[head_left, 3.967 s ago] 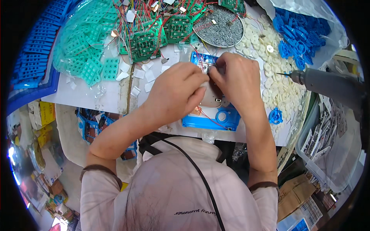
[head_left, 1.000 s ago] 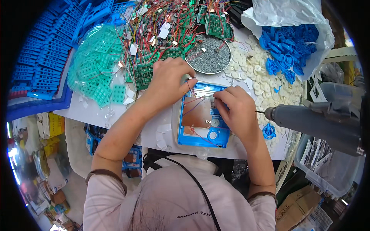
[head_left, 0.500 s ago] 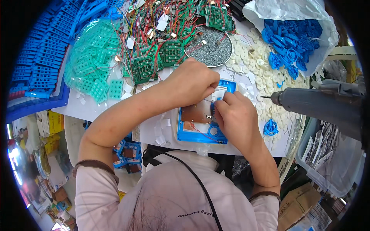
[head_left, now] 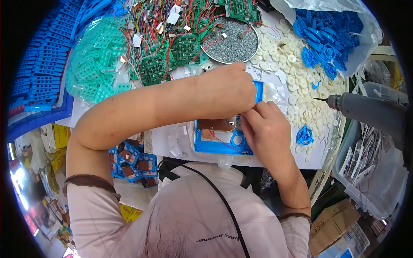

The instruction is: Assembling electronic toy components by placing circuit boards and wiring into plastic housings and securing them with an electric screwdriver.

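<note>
A blue plastic frame (head_left: pixel 215 144) with a brown circuit board (head_left: pixel 217 125) and a red wire in it lies on the white table in front of me. My left hand (head_left: pixel 226 90) reaches across over the frame's upper right part, fingers curled down onto it. My right hand (head_left: pixel 266 129) presses on the frame's right edge, fingertips meeting those of the left hand. What the fingertips pinch is hidden.
A round tray of small screws (head_left: pixel 231 41), green circuit boards with coloured wires (head_left: pixel 161 51), turquoise plastic parts (head_left: pixel 97 69), stacked blue frames (head_left: pixel 38 64), white discs (head_left: pixel 301 99), blue wheels in a bag (head_left: pixel 327 30). A grey electric screwdriver (head_left: pixel 365 109) hangs at right.
My left hand went from the green boards back over the blue frame and now covers its upper right corner. The right hand has stayed on the frame's right edge.
</note>
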`<state>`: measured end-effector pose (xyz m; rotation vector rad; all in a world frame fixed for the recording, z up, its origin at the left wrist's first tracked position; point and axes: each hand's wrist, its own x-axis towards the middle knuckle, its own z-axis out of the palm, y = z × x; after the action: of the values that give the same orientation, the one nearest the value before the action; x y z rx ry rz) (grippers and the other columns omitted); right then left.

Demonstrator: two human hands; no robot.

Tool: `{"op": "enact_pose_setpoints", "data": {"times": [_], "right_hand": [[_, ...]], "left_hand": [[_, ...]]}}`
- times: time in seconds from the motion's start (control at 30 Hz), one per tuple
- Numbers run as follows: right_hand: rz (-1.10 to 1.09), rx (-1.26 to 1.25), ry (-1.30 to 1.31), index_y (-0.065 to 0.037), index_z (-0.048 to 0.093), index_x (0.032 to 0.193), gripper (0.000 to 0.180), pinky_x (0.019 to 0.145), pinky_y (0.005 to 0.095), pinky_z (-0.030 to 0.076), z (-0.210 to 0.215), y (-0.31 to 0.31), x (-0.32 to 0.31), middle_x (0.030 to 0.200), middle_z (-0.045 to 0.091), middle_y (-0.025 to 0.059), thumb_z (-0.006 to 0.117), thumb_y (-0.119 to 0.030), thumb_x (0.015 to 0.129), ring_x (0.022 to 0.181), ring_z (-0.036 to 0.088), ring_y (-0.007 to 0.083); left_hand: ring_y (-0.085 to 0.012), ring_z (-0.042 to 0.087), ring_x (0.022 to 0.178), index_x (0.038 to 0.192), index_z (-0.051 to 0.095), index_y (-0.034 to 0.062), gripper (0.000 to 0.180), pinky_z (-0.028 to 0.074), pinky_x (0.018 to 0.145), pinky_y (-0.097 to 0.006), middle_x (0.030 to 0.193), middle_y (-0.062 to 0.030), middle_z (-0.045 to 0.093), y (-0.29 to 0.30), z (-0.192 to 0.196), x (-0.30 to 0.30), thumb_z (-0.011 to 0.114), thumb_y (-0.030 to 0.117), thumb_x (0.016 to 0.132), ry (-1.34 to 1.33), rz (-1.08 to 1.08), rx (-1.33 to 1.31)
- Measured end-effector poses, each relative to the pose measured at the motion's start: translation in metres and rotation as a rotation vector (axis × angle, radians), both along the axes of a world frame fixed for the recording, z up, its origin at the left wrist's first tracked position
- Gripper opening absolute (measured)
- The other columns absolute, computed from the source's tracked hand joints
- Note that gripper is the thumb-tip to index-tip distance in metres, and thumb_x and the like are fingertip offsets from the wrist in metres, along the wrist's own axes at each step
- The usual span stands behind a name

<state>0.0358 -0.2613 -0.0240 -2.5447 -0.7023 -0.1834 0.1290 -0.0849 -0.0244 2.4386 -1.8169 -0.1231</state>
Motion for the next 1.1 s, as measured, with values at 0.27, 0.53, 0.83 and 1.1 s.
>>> {"op": "enact_pose_setpoints", "data": {"times": [0.27, 0.53, 0.83, 1.1], "right_hand": [[-0.039, 0.005, -0.008, -0.005, 0.067, 0.088, 0.017, 0.064, 0.041, 0.044, 0.001, -0.002, -0.006, 0.08, 0.055, 0.0091, 0.075, -0.003, 0.073, 0.075, 0.054, 0.0292], [-0.054, -0.047, -0.001, -0.006, 0.068, 0.093, 0.016, 0.07, 0.0424, 0.044, 0.008, 0.0, 0.006, 0.083, 0.06, 0.009, 0.072, -0.001, 0.078, 0.077, 0.056, 0.0299], [-0.019, 0.26, -0.012, -0.007, 0.073, 0.091, 0.014, 0.074, 0.041, 0.044, -0.017, -0.001, 0.021, 0.084, 0.061, 0.0088, 0.078, -0.006, 0.079, 0.084, 0.053, 0.0289], [-0.159, 0.267, 0.141, -0.007, 0.076, 0.084, 0.01, 0.072, 0.0373, 0.039, -0.027, -0.003, 0.019, 0.079, 0.056, 0.0058, 0.081, -0.009, 0.077, 0.081, 0.046, 0.0256]], "left_hand": [[-0.0246, 0.068, 0.07, 0.071, 0.071, 0.0112, 0.011, 0.049, 0.068, -0.041, 0.071, -0.0064, 0.068, -0.016, 0.021, -0.008, 0.074, 0.022, 0.071, 0.104, -0.084, 0.201], [-0.0304, 0.075, 0.081, 0.083, 0.077, 0.0061, 0.016, 0.06, 0.065, -0.045, 0.084, -0.0142, 0.075, -0.043, 0.03, 0.018, 0.076, 0.017, 0.071, 0.268, 0.162, 0.337], [-0.034, 0.074, 0.08, 0.086, 0.078, 0.0031, 0.021, 0.059, 0.065, -0.046, 0.084, -0.0174, 0.075, -0.038, 0.035, 0.029, 0.077, 0.014, 0.068, 0.394, 0.3, 0.378], [-0.0365, 0.073, 0.076, 0.08, 0.077, 0.0023, 0.015, 0.058, 0.063, -0.047, 0.082, -0.0201, 0.073, -0.035, 0.019, 0.03, 0.077, 0.012, 0.068, 0.406, 0.295, 0.375]]}}
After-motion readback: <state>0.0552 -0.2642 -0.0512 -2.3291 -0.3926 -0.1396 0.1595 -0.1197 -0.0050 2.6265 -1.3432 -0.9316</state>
